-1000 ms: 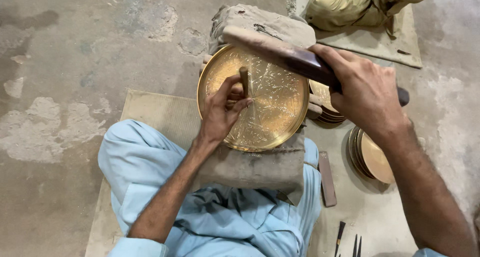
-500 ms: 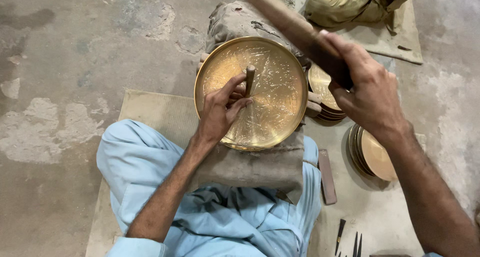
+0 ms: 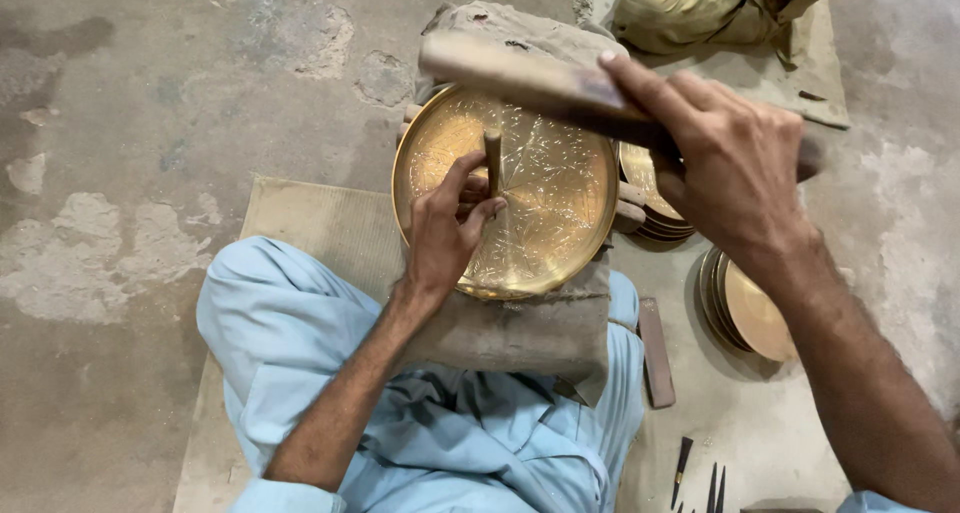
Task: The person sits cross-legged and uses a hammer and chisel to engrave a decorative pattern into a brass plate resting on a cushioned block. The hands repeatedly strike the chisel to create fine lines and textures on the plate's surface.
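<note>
A round brass plate [image 3: 560, 233] with fine engraved patterns lies on a stone block [image 3: 520, 333] in front of my lap. My left hand [image 3: 447, 231] rests on the plate and holds a short metal punch [image 3: 492, 156] upright on its surface. My right hand [image 3: 730, 168] grips a wooden mallet [image 3: 530, 78], raised above the plate's far rim with its head pointing left, just above the punch top.
Stacks of brass plates sit to the right [image 3: 750, 308] and behind the block [image 3: 645, 198]. A flat bar [image 3: 655, 353] and several thin chisels [image 3: 700, 473] lie on the floor mat. Another person's legs in olive cloth [image 3: 700, 13] are at the top.
The mallet swung up after a low position over the plate, and now comes back down toward the punch. The left hand and punch stay in place.
</note>
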